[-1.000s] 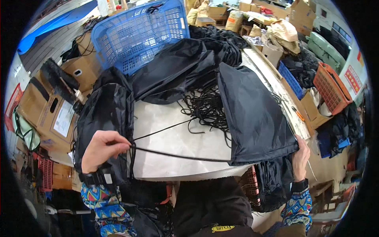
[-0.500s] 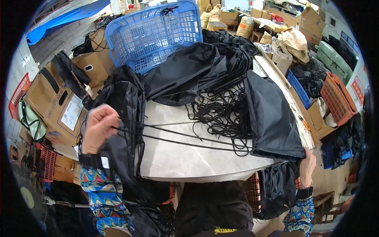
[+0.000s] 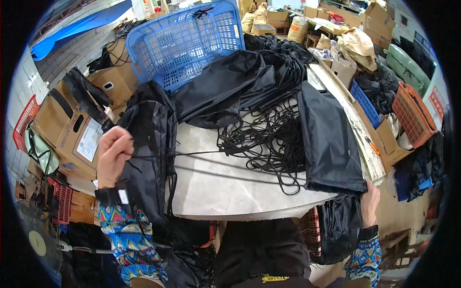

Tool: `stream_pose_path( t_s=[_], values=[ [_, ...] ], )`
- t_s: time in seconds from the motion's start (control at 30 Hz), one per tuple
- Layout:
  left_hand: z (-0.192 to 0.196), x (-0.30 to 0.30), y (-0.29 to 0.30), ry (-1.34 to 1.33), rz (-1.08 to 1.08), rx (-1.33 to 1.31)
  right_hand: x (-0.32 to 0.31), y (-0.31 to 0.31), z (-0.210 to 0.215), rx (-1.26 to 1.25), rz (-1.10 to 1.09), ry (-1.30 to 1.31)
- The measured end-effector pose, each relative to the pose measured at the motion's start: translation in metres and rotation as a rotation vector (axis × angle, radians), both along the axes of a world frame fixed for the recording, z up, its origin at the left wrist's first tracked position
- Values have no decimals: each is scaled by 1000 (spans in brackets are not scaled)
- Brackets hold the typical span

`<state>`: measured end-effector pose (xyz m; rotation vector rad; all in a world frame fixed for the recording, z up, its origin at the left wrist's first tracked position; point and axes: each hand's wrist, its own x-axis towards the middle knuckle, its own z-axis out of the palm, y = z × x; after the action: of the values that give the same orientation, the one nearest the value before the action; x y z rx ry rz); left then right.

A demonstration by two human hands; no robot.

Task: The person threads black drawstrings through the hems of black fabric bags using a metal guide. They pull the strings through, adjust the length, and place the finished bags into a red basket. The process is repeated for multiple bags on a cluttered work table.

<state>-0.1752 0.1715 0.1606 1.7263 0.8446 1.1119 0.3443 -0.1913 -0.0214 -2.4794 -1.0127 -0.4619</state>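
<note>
My left hand (image 3: 113,156) is raised at the left and pinches thin black cords (image 3: 216,161) pulled taut across the white table (image 3: 225,192). The cords run right to a flat black drawstring bag (image 3: 329,139) lying at the table's right edge. My right hand (image 3: 370,201) grips that bag's lower corner at the table edge. A tangled heap of black cords (image 3: 269,139) lies in the middle. A stack of black bags (image 3: 151,144) hangs over the left edge beside my left hand.
A blue plastic basket (image 3: 187,41) leans at the far side over more black bags (image 3: 230,81). Cardboard boxes (image 3: 67,125) stand on the left. An orange crate (image 3: 413,115), a blue crate (image 3: 364,103) and boxes crowd the right.
My left hand has pulled the cords further left and up, drawing them tight. The black bag slid toward the right edge, with my right hand still on its corner.
</note>
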Motion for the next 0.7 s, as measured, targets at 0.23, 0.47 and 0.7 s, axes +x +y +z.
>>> stream_pose_path(
  t_s=[0.23, 0.47, 0.7],
  values=[
    [-91, 16, -19, 1078, -472, -31, -16, 7, -8, -94, 169, 88],
    [-209, 106, -29, 1008, -44, 249, -68, 45, 22, -8, 412, 141],
    [-129, 228, 17, 468, -444, -192, -90, 92, 9, -285, 626, 56]
  ],
)
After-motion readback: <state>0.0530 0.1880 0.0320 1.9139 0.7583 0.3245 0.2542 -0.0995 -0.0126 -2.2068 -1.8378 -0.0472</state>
